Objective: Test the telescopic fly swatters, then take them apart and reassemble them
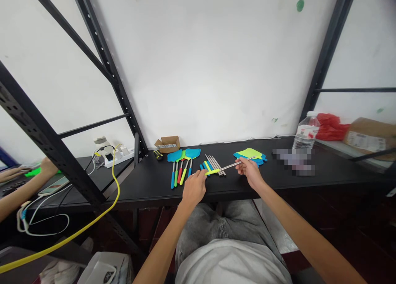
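My left hand [194, 188] is closed on a yellow-green handle [213, 172] that sits at one end of a thin metal rod [230, 166]. Near the rod's other end, my right hand [250, 172] pinches it between the fingers. Just beyond my hands lie several loose metal rods [214, 162] and some blue and yellow handles [204, 165]. Fly swatter heads [250, 153], yellow-green over blue, are stacked past my right hand. Several whole fly swatters [181, 166] with blue, green, red and yellow handles rest left of my left hand.
A small open cardboard box [168, 144] stands at the back of the black table [148, 181]. A water bottle [306, 131] is at the right, beside a blurred patch. Black shelf posts [111, 69] frame both sides. A yellow cable [116, 193] hangs at left, near another person's hands [48, 168].
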Motion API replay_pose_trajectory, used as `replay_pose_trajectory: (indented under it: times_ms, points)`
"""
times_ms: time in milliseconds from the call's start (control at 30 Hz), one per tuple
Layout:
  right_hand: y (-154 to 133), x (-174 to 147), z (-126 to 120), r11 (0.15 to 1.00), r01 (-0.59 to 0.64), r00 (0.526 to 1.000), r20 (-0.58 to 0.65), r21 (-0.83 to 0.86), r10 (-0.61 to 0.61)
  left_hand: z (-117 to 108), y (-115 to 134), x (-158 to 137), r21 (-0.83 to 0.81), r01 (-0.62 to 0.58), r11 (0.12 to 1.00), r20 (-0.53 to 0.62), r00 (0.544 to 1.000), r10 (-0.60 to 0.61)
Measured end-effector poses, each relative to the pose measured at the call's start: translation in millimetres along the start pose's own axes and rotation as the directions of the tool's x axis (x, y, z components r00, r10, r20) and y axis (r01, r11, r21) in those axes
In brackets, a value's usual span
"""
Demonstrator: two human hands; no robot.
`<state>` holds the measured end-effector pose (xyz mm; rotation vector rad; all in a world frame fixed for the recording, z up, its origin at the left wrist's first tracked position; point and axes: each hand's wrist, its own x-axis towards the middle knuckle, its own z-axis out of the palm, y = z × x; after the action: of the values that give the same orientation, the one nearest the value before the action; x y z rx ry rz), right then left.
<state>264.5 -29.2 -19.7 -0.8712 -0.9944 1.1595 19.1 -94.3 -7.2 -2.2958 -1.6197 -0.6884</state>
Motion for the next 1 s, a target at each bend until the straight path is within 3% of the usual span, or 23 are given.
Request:
replay_pose_trajectory:
  times_ms: [1000]
  points:
    - [-2.8, -3.5, 0.9, 1.0, 0.006, 1.0, -0.011, -0.018, -0.006, -3.3, -0.6, -0.9, -0.029, -0.1, 0.995, 0.024, 0.995, 0.101]
